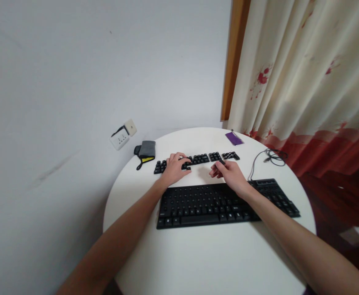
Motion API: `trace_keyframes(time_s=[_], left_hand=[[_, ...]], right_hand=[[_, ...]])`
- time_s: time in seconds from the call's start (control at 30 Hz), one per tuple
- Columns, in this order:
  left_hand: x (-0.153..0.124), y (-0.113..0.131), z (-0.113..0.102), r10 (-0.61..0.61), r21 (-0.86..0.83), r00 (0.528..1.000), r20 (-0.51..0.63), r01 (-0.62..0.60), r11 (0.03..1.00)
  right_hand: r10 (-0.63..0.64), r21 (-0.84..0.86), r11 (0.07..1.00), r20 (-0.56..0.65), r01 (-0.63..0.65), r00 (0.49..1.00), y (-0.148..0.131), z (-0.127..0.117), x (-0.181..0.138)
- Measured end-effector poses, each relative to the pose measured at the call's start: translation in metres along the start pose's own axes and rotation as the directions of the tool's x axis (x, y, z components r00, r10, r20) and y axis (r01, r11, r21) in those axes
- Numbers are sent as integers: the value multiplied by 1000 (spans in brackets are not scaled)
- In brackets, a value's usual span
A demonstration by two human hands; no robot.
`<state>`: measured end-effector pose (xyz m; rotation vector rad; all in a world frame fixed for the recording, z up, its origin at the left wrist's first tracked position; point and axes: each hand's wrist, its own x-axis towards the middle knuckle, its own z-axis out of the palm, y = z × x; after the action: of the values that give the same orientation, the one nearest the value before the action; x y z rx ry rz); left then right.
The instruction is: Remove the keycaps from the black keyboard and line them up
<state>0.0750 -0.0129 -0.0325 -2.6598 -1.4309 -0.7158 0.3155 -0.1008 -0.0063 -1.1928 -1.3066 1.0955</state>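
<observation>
A black keyboard [216, 205] lies across the round white table [197, 254], most of its keycaps still on. Behind it, rows of loose black keycaps [204, 158] are laid out on the tabletop. My left hand [175, 169] rests on the left part of those rows, fingers curled down over the caps. My right hand [230, 174] hovers just past the keyboard's far edge, thumb and fingers pinched on a single black keycap [222, 162].
A grey pouch with a yellow strip [146, 151] sits at the table's back left, below a white wall socket [121, 137]. A purple card [234, 138] lies at the back. The keyboard's cable [268, 157] coils at the right, next to a flowered curtain [305, 82].
</observation>
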Motion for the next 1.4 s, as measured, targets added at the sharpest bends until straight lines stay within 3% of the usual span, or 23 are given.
trace_keyframes(time_s=[0.53,0.7,0.8,0.9,1.07,1.13,1.3,1.33,1.4], left_hand=[[5,2,0,-79,11,997,-22,79,997],[6,4,-4,-87,14,996,-20,87,996],[5,6,-10,-56,-32,998,-27,55,998],[0,16,-18,99,-178,994,45,-90,980],[-15,47,-26,383,-425,891,245,-256,868],[-18,56,-26,412,-443,868,278,-265,857],[-19,58,-22,407,-453,856,317,-240,859],[-19,57,-22,408,-460,855,321,-236,856],[-18,56,-22,410,-471,854,321,-232,851]], right_hand=[[0,-11,1000,32,0,999,-3,-1,0],[-80,-195,975,127,104,989,-8,-8,-2],[-114,-306,927,323,218,940,-17,-16,-8],[-106,-303,907,507,292,856,-26,-24,-14],[-63,-297,911,582,284,811,-27,-30,-18],[-54,-276,919,621,282,782,-26,-30,-19],[-12,-224,931,771,288,637,-29,-29,-24],[-4,-227,931,775,285,632,-29,-29,-25],[0,-251,928,738,275,675,-30,-29,-25]])
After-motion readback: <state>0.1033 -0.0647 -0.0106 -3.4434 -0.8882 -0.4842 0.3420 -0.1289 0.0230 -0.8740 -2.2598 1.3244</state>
